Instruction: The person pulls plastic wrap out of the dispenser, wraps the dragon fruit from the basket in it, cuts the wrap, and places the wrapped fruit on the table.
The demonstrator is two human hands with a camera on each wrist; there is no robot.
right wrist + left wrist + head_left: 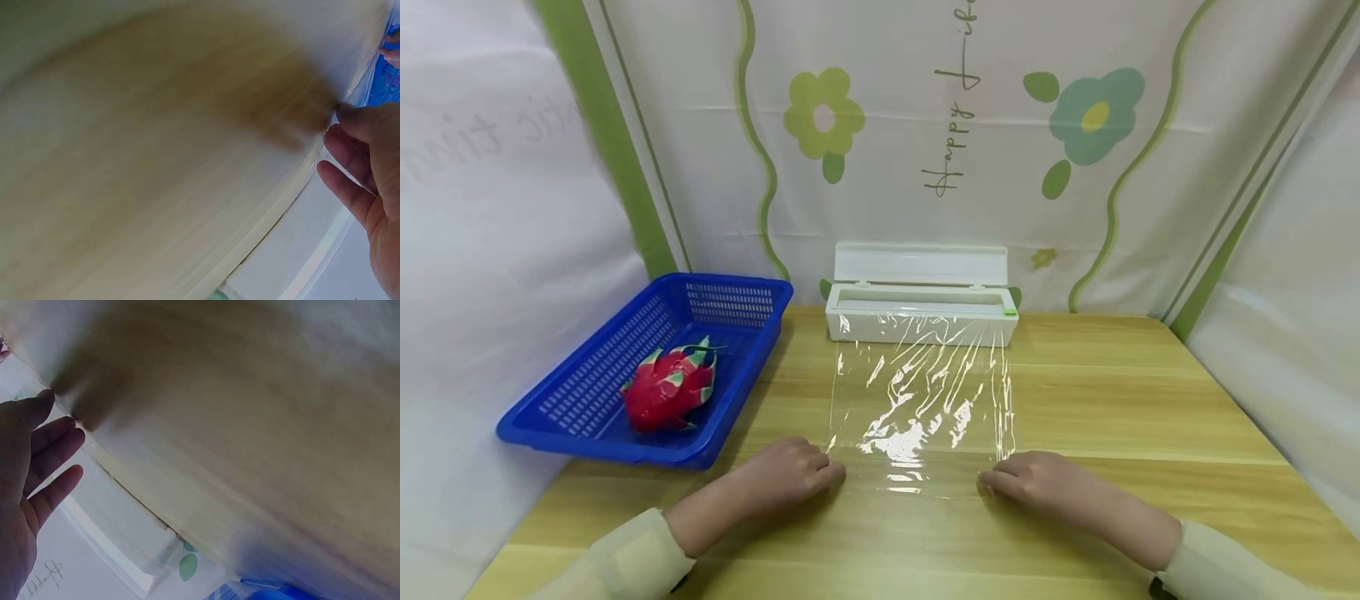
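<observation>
A sheet of clear plastic wrap [917, 417] stretches from a white dispenser box [917, 329] toward me, wrinkled and shiny over the wooden table. My left hand [790, 473] pinches its near left corner between thumb and fingers. At the near right corner, my right hand [1037, 482] pinches the wrap the same way. Both wrist views show the thumb [40, 406] up at the film's edge, with the other fingers loosely bent. The dispenser's lid [921, 264] stands raised at the back, and a small green piece [1010, 312] sits at its right end.
Left of the wrap is a blue plastic basket [745, 379] holding a red dragon fruit [670, 387]. The wooden table [1112, 400] extends to both sides. A printed cloth [917, 125] with flowers hangs behind the dispenser, and white cloth [1307, 333] hangs at the sides.
</observation>
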